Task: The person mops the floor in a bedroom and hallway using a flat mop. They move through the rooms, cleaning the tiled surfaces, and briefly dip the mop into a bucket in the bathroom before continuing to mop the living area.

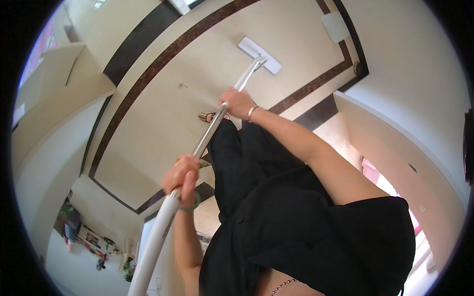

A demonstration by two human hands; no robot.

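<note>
Mop (210, 130) runs slantwise across my view, its white head (253, 50) seeming to lie flat on the beige floor (148, 128) inside the brown border strip (302, 91). From where I watch, both hands are clamped on it: the right hand (237, 103) wraps the silver tube farther up toward the head, and the left hand (181, 177) is closed round it just above the thick white handle section. The handle's far end leaves my view at the lower left, so I cannot tell how near it is to anything there; a blind backward pull could knock something. A long forward push could run the head into the dark skirting (364, 61) or bump the white rounded object (335, 27) near it, whose kind I can't make out. One sandalled foot (205, 117) shows close beside the tube, so a low inward sweep might catch it. I also mind the green bangle (197, 201) at the left wrist, near the handle: it could rub or snag if that wrist twists. Uneven force between the hands could tilt the head at its joint.
</note>
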